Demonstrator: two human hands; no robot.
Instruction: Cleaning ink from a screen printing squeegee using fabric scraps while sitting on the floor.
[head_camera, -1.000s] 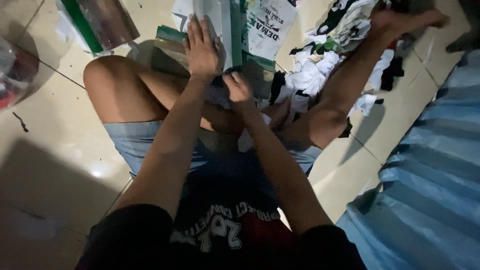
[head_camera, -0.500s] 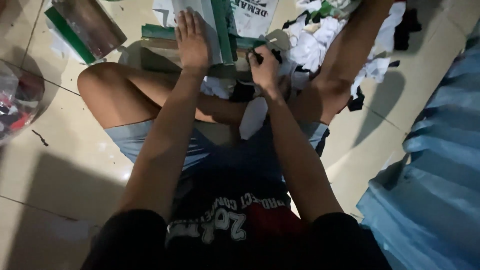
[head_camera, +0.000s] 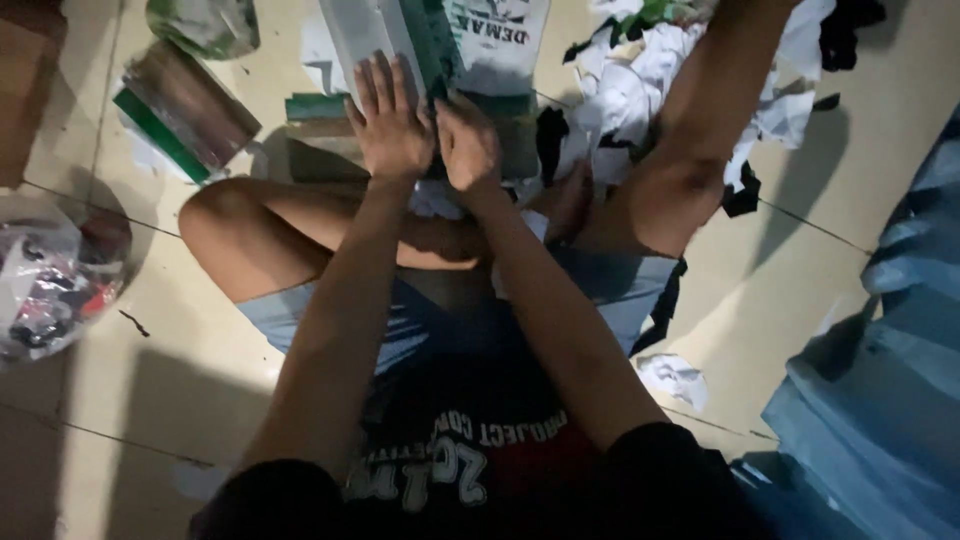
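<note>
Two hands meet at the green-and-white stack (head_camera: 400, 35) lying on the floor (head_camera: 130, 400) ahead of your crossed legs. Your left hand (head_camera: 390, 125) lies flat on the stack, fingers straight and slightly apart. Your right hand (head_camera: 468, 145) sits just beside it, fingers curled on the stack's edge; whether they clamp it cannot be told. White and black scraps (head_camera: 620, 100) lie right of the stack, a clear bag (head_camera: 50, 275) well apart on the left
</note>
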